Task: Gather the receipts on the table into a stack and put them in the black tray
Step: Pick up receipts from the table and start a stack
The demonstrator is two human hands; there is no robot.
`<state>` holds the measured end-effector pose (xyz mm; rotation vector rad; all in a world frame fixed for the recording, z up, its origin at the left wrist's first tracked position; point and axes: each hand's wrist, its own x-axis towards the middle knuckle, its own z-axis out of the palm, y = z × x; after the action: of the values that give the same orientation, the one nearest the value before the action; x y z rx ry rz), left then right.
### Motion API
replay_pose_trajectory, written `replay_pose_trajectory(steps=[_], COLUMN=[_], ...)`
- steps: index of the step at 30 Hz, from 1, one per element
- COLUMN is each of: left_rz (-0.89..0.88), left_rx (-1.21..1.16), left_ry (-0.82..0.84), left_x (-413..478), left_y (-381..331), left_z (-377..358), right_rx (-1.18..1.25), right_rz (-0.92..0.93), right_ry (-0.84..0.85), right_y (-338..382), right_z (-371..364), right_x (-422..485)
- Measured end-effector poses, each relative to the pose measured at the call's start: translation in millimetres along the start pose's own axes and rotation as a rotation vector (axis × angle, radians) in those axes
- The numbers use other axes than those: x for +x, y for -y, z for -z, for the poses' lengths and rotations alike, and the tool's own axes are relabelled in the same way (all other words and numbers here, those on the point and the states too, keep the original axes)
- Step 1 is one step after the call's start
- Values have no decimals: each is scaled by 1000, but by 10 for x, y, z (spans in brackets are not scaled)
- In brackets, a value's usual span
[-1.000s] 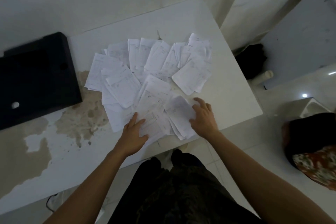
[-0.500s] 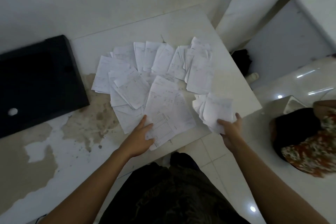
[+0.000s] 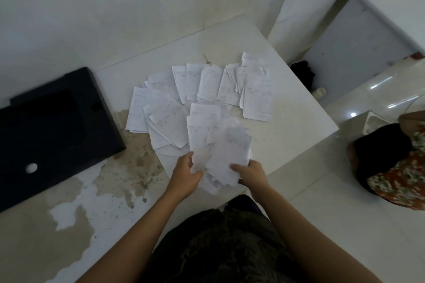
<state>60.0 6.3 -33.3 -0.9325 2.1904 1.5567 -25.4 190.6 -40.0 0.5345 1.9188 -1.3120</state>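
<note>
Several white receipts lie fanned out and overlapping across the middle of the white table. Near the table's front edge I hold a loose bunch of receipts with both hands. My right hand grips the bunch from the right, thumb on top. My left hand grips its left side, over the lowest receipts of the spread. The black tray sits at the table's left end, with a small white round thing inside it.
The table's near left surface is stained and peeling. A wall runs along the far edge. A person in a patterned orange garment is on the floor at the right. A dark object lies beyond the table's right corner.
My right hand has carried its bunch of receipts from off the table's right edge back left to the front of the spread. My left hand now grips that bunch too.
</note>
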Motion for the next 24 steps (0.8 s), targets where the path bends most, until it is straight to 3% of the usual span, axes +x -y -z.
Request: replay_pose_trajectory(steps=[5, 10, 17, 22, 24], left_rz=[96, 180, 187, 79, 98], left_rx=[-179, -303, -398, -718, -676], left_ry=[81, 93, 28, 257, 185], left_x=[1, -70, -214, -280, -272], left_y=[-132, -164, -255, -442, -489], left_z=[14, -11, 127, 242, 273], right_rx=[83, 64, 480, 283, 126], right_rz=[-3, 38, 116, 212, 226], right_ry=[64, 8, 132, 357, 432], right_y=[88, 121, 286, 474, 560], right_z=[-178, -111, 236, 116, 47], right_x=[25, -6, -185, -418, -472])
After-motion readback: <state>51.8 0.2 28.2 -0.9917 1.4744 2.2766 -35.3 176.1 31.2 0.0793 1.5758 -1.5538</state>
